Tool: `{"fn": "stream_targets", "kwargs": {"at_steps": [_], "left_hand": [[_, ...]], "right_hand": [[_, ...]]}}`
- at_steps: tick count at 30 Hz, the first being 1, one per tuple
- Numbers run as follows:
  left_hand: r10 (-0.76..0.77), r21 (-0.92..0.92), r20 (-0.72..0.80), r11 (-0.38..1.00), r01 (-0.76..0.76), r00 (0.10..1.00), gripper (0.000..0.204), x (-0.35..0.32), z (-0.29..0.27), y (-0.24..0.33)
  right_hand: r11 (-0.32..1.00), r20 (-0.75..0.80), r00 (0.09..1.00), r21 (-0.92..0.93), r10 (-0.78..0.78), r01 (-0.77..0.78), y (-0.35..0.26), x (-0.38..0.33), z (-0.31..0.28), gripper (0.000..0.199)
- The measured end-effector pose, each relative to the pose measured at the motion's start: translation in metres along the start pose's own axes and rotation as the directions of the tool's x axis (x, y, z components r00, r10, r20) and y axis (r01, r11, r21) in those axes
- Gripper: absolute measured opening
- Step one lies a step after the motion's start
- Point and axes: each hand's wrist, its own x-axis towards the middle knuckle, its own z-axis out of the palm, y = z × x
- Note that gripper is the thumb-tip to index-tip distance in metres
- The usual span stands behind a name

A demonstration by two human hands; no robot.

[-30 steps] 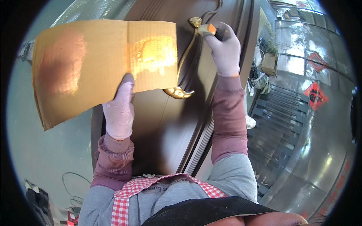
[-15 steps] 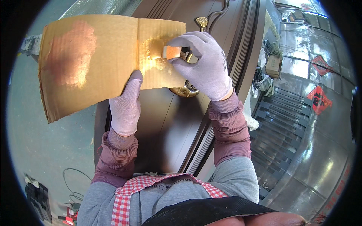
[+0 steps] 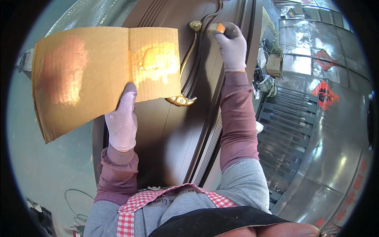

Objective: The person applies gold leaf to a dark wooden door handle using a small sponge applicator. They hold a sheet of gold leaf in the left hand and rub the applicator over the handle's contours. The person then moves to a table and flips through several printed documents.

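My left hand (image 3: 123,126), in a pale lilac glove, grips the lower edge of a folded cardboard sheet (image 3: 104,75), thumb on its front. One panel bears a coppery smear; the narrower one has a wet-looking gold patch (image 3: 156,59). My right hand (image 3: 233,47), gloved alike with darkened fingertips, pinches a small orange-and-pale sponge-like block (image 3: 221,28). It is over the brown door panel (image 3: 173,130), just right of a dark curved raised stem (image 3: 201,47); contact with the panel cannot be made out. Left of that stem is a gold seed-pod-shaped ornament (image 3: 195,26).
A gold bird-head-shaped ornament (image 3: 181,100) shows below the cardboard's corner. Clear bubble wrap (image 3: 96,17) lies at the far left. To the right are a dark slatted rack (image 3: 286,118), a cardboard box (image 3: 274,65) and bags. A green hose (image 3: 75,203) lies on the floor at lower left.
My right hand has left the gold patch on the cardboard and moved up and right with the block. The cardboard and my left hand have shifted slightly left and down in view.
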Motion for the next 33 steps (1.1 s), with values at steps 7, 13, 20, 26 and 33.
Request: {"fn": "stream_targets", "kwargs": {"at_steps": [7,13,20,26,33], "left_hand": [[-0.114,-0.082,0.036,0.990,0.117,0.993,0.037,0.000,-0.002,-0.001],[-0.039,0.025,0.058,0.999,0.038,0.998,0.043,0.001,-0.007,0.001],[-0.005,0.042,0.026,0.999,0.004,1.000,0.044,0.000,-0.004,-0.002],[-0.022,0.029,0.049,0.999,0.021,0.999,0.043,0.001,-0.005,0.000],[-0.012,0.038,0.034,0.999,0.010,0.999,0.044,-0.001,-0.005,-0.004]], "right_hand": [[0.621,0.344,0.847,-0.576,-0.405,0.531,0.013,0.035,0.029,0.031],[0.496,0.434,0.807,-0.638,-0.401,0.589,0.008,0.042,0.020,0.033],[0.444,0.482,0.750,-0.608,-0.452,0.658,-0.004,0.039,0.039,0.030],[0.424,0.456,0.779,-0.660,-0.431,0.620,0.006,0.039,0.023,0.030],[0.554,0.408,0.823,-0.609,-0.395,0.568,0.003,0.042,0.034,0.031]]}}
